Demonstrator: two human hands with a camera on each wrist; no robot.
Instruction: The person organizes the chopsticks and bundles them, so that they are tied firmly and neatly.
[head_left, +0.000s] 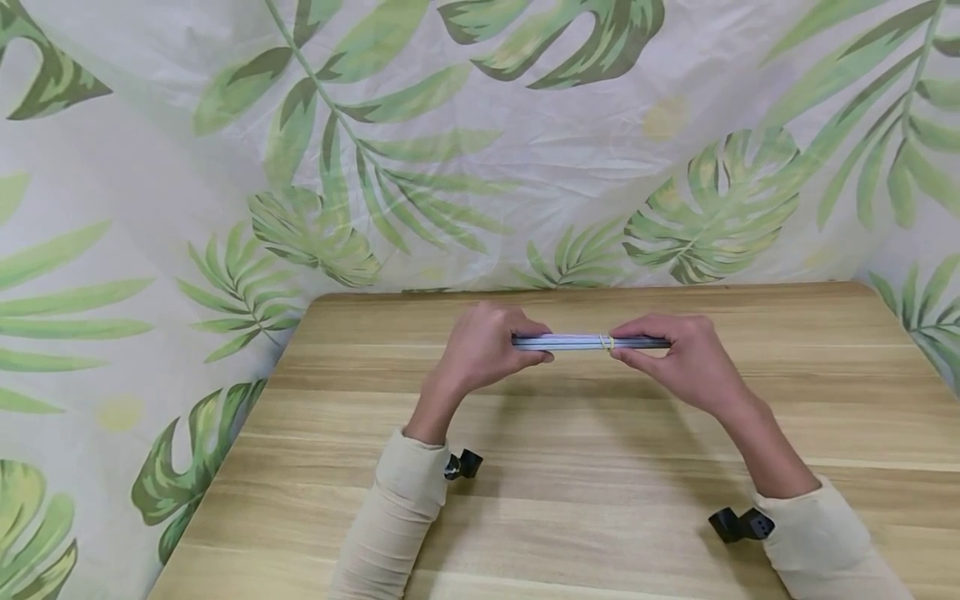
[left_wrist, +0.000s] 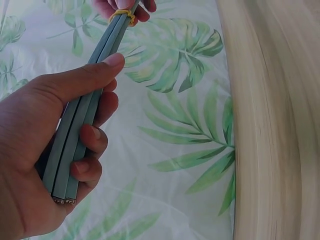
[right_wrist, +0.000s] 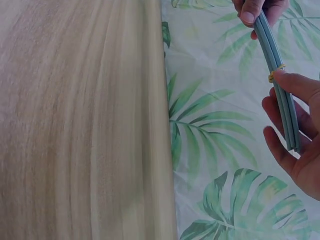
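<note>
A bundle of slim grey-green bars [head_left: 570,342] is held level above the table between both hands. Around it, nearer the right hand, runs a yellow rubber band [head_left: 607,342]. My left hand [head_left: 491,346] grips one end, its thumb across the bars [left_wrist: 75,120] and its fingers curled underneath; small hollow-looking bar ends show by the palm. At the opposite end my right hand [head_left: 690,358] pinches the bundle, with the thumb against the rubber band [right_wrist: 272,76]. In the right wrist view the lower bar ends lie beside the right palm.
Below the hands is a wood-grain table [head_left: 570,500]. A pale cloth with green leaf prints [head_left: 562,167] hangs behind it and at both sides. Black mounts [head_left: 741,525] sit at both sleeve cuffs.
</note>
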